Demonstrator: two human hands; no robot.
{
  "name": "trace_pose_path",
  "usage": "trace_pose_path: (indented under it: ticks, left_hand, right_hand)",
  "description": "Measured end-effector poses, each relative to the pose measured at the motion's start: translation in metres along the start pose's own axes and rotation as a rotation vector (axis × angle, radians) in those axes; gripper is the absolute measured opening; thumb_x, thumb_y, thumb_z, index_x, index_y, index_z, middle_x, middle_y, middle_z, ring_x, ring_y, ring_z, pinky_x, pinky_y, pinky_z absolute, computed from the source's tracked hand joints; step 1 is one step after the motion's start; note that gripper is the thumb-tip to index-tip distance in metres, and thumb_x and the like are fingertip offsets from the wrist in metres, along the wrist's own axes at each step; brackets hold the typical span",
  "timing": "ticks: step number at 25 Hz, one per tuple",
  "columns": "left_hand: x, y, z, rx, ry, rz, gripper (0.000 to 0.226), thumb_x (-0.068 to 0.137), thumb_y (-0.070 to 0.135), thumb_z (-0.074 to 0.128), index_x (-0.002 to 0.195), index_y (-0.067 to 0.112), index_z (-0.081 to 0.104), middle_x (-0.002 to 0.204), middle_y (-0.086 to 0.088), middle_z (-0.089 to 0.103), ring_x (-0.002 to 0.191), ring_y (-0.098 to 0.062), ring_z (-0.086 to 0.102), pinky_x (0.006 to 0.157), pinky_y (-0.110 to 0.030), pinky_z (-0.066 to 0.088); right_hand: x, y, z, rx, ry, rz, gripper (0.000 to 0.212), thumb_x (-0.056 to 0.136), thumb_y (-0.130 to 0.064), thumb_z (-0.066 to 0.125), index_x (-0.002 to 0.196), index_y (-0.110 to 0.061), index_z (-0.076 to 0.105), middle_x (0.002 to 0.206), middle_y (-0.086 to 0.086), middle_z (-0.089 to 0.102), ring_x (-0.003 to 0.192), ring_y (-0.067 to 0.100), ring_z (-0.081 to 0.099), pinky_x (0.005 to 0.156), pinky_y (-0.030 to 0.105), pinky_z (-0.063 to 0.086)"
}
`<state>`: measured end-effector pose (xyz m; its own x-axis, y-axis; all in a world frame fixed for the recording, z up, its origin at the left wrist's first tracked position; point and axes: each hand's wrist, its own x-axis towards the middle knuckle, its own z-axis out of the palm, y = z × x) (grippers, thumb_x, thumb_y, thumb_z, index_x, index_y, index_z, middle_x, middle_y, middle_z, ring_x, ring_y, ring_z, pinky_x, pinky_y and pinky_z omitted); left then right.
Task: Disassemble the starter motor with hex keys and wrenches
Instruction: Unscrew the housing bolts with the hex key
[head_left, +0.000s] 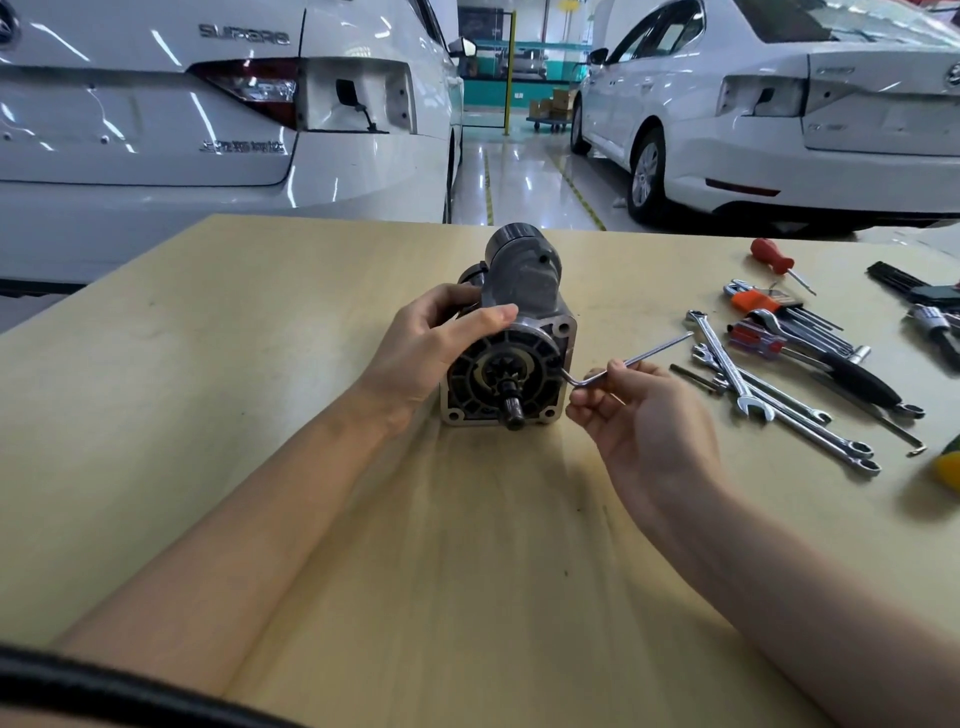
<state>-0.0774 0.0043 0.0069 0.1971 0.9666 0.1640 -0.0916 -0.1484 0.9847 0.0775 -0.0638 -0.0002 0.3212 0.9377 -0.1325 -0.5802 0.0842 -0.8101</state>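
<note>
left hand (431, 338) grips starter motor (514, 332) to brace it; right hand (639, 410) pinches hex key (631, 361), short end at flange screw for leverage

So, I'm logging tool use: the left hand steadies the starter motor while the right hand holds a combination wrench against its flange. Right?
Not quite. In the head view the right hand pinches a hex key, not a wrench. The left hand does steady the starter motor.

Grey starter motor (519, 332) lying on table, pinion toward camera; hex key (631, 361) at flange.
</note>
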Motion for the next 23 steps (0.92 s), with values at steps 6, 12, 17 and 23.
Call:
trace_pose_path:
  ticks: [6, 12, 17, 23]
  left_hand:
    - [0.0, 0.0, -0.001, -0.008, -0.001, 0.001, 0.033, 0.079, 0.018, 0.074, 0.107, 0.003, 0.065, 0.1, -0.01, 0.069, 0.09, -0.02, 0.066, 0.089, -0.035, 0.052]
    - [0.001, -0.001, 0.0, -0.012, -0.008, 0.004, 0.044, 0.068, 0.028, 0.073, 0.105, 0.005, 0.066, 0.099, -0.008, 0.07, 0.09, -0.019, 0.067, 0.087, -0.032, 0.053]
    - [0.002, -0.002, -0.002, -0.017, -0.017, 0.004, 0.043, 0.068, 0.028, 0.073, 0.106, 0.008, 0.066, 0.101, -0.009, 0.071, 0.091, -0.02, 0.069, 0.087, -0.032, 0.055]
    - [0.002, -0.003, -0.002, -0.029, -0.028, 0.005, 0.038, 0.068, 0.029, 0.073, 0.102, 0.011, 0.068, 0.096, -0.004, 0.073, 0.088, -0.017, 0.07, 0.08, -0.026, 0.054]
  right_hand:
    - [0.0, 0.002, -0.001, -0.004, -0.026, 0.004, 0.018, 0.097, 0.005, 0.04, 0.084, -0.006, 0.045, 0.065, 0.011, 0.054, 0.053, 0.021, 0.064, 0.057, 0.031, 0.058]
    - [-0.007, 0.001, 0.001, 0.034, -0.053, -0.045, 0.015, 0.098, 0.003, 0.044, 0.086, -0.005, 0.046, 0.054, 0.005, 0.063, 0.066, 0.03, 0.072, 0.067, 0.037, 0.061]
    - [-0.01, 0.002, 0.002, -0.095, -0.044, -0.115, 0.009, 0.098, 0.0, 0.048, 0.089, -0.004, 0.047, 0.064, 0.011, 0.065, 0.074, 0.032, 0.073, 0.072, 0.037, 0.061]
    - [-0.01, 0.0, -0.002, -0.355, -0.065, -0.276, 0.011, 0.095, -0.003, 0.055, 0.087, -0.008, 0.048, 0.081, 0.015, 0.058, 0.07, 0.027, 0.073, 0.068, 0.033, 0.059]
